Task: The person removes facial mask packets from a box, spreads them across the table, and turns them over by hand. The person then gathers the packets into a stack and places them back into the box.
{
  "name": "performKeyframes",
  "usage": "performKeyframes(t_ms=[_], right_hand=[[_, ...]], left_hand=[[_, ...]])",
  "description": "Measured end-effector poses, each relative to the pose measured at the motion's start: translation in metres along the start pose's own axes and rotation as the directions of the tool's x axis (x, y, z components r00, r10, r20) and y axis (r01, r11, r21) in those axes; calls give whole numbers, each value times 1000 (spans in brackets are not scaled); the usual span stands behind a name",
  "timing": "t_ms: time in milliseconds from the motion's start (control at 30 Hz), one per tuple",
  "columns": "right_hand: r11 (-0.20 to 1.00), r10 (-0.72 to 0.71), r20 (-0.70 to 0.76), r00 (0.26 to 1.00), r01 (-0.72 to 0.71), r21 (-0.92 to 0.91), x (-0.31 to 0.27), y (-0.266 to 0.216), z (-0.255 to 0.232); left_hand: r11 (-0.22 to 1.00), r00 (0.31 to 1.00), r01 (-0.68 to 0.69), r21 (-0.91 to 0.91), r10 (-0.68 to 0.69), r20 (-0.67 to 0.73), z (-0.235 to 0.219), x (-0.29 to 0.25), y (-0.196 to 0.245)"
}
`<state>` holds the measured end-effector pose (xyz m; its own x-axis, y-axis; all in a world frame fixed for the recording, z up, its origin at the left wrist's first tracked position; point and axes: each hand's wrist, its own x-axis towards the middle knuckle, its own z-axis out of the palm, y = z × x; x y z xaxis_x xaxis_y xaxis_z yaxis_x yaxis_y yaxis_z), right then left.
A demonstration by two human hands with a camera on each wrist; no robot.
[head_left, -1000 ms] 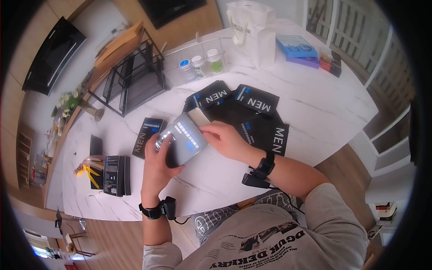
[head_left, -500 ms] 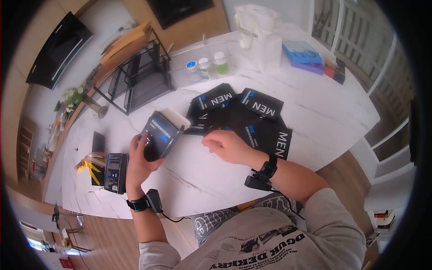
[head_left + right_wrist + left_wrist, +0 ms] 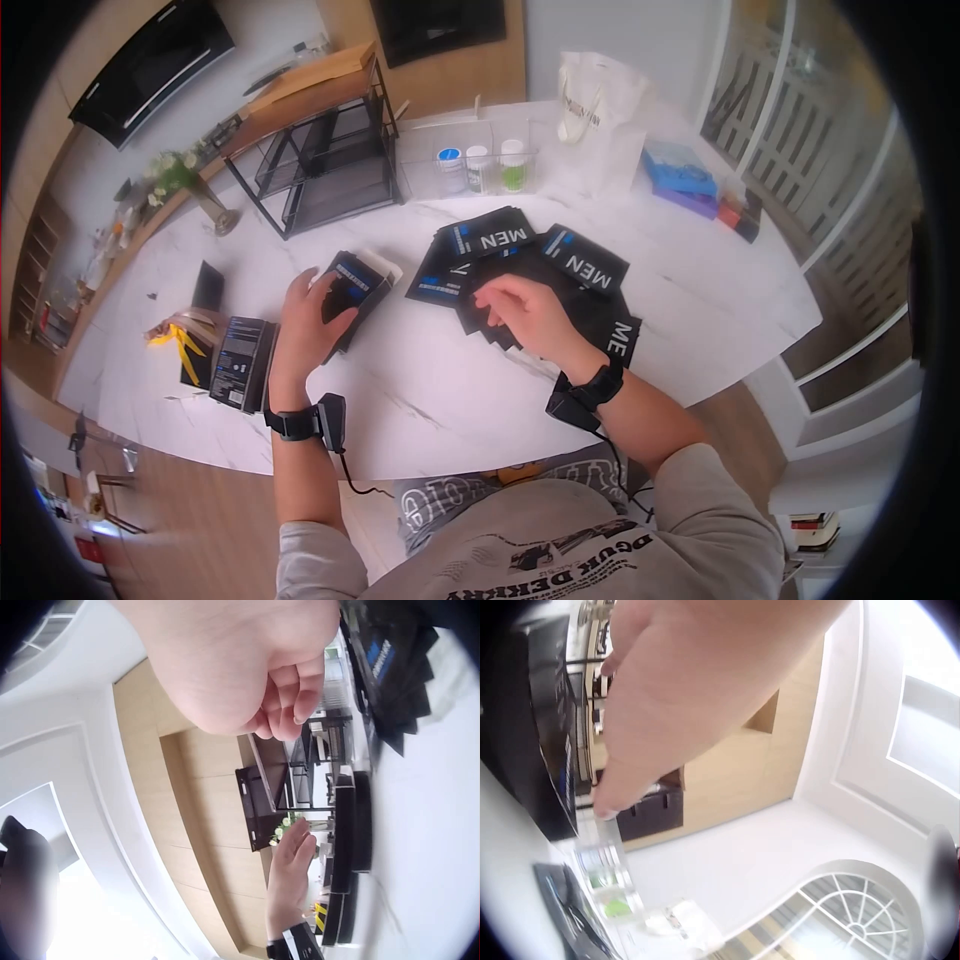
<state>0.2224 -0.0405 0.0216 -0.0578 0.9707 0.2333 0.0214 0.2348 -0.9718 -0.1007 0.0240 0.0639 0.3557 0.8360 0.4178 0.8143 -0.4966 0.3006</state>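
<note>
My left hand (image 3: 306,328) lies over a black box (image 3: 361,284) with blue lettering, its fingers spread and relaxed at the near side. In the right wrist view that box is the upper of two stacked black boxes (image 3: 343,840). An open pale flap (image 3: 384,266) sticks out at its far end. My right hand (image 3: 537,318), fingers loosely curled with nothing visible in them, hovers over a fanned pile of flat black packets (image 3: 500,232) printed MEN. The left wrist view has the left hand (image 3: 664,697) beside a dark box (image 3: 525,727).
More black boxes (image 3: 241,362) stand at the left beside a yellow ribbon (image 3: 186,350). At the back are a black mesh rack (image 3: 330,180), a clear organizer (image 3: 420,178) with several bottles, a white paper bag (image 3: 605,120) and blue and purple boxes (image 3: 680,170).
The left hand has carried the opened box left and set it on another black box, its fingers now loosened. The right hand has come off the box and moved right over the packets.
</note>
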Motion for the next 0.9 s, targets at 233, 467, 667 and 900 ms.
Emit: performKeyframes(t_ms=[233, 467, 667, 900], right_hand=[[998, -56, -327, 943, 56, -9, 16, -40, -61], [477, 87, 129, 988, 72, -876, -52, -21, -127], [334, 133, 271, 953, 214, -918, -49, 2, -119], [241, 297, 285, 911, 217, -946, -16, -13, -92]], left_hand=[[794, 956, 10, -608, 170, 239, 54, 9, 68], [776, 941, 31, -630, 190, 280, 94, -10, 64], [768, 942, -73, -636, 262, 208, 96, -12, 72], [769, 941, -141, -624, 300, 156, 100, -13, 69]])
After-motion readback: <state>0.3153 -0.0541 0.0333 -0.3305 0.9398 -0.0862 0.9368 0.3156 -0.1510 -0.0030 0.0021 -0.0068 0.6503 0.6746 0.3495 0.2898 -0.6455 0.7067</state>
